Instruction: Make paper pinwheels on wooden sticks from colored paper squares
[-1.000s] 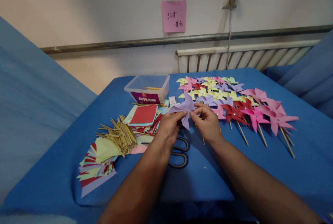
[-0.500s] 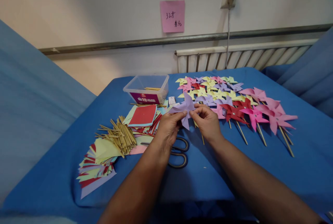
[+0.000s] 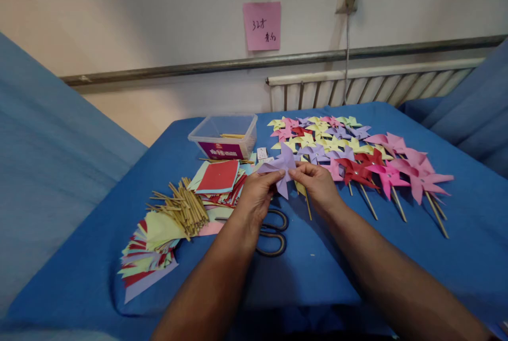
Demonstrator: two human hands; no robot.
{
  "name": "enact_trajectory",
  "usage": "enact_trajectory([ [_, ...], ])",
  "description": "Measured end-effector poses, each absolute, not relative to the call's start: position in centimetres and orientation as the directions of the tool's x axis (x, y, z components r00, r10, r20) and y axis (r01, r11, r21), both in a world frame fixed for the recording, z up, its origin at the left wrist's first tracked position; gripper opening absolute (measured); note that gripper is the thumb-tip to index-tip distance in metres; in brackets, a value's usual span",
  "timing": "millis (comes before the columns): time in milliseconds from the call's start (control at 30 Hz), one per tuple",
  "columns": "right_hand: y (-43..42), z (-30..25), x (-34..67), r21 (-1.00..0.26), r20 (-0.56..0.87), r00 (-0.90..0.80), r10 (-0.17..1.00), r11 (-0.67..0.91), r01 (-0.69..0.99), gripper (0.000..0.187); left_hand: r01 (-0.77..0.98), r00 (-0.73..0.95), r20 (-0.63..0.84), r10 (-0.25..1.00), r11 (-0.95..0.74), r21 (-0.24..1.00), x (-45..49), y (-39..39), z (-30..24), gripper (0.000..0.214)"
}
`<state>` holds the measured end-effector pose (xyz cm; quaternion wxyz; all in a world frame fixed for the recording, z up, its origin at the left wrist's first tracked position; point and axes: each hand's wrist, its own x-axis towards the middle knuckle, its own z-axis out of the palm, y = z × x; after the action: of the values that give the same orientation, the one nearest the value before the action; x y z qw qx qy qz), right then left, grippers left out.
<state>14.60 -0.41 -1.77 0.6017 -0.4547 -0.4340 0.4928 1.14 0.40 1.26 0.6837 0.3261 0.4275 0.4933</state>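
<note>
Between my two hands is a lavender paper pinwheel (image 3: 286, 160), held above the middle of the blue table. My left hand (image 3: 257, 190) pinches its folded paper close to the centre from the left. From the right, the thumb and fingers of my right hand (image 3: 317, 185) close on the pinwheel near its centre. Below my right hand a thin stick (image 3: 308, 206) shows; whether it belongs to this pinwheel I cannot tell. Black-handled scissors (image 3: 273, 232) lie under my left wrist, their blades partly hidden.
Finished pinwheels (image 3: 391, 174) in several colours spread across the right side. On the left lie a bundle of sticks (image 3: 184, 206), fanned paper pieces (image 3: 148, 251) and stacked paper squares (image 3: 218, 176). Behind them stands a clear plastic box (image 3: 222, 137), beside small white boxes (image 3: 262, 153).
The fingers of my right hand have shifted slightly at the pinwheel's centre and look straighter. The pinwheel stays in about the same place.
</note>
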Motion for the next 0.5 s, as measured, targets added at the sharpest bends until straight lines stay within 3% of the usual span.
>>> enact_trajectory([
  [100, -0.24, -1.85, 14.85, -0.931, -0.008, 0.003, 1.0, -0.006, -0.366, 0.026, -0.385, 0.16, -0.251, 0.955, 0.294, 0.875, 1.1, 0.38, 1.12, 0.026],
  [200, -0.12, -1.85, 15.05, -0.913, -0.017, -0.019, 1.0, -0.023, -0.407, 0.024, -0.389, 0.184, -0.251, 0.95, 0.305, 0.869, 1.12, 0.38, 1.03, 0.022],
  [500, 0.07, -2.15, 15.02, -0.983, 0.174, 0.183, 0.968, 0.182, -0.025, 0.023, -0.415, 0.17, -0.252, 0.953, 0.301, 0.858, 1.15, 0.58, 0.83, 0.036],
])
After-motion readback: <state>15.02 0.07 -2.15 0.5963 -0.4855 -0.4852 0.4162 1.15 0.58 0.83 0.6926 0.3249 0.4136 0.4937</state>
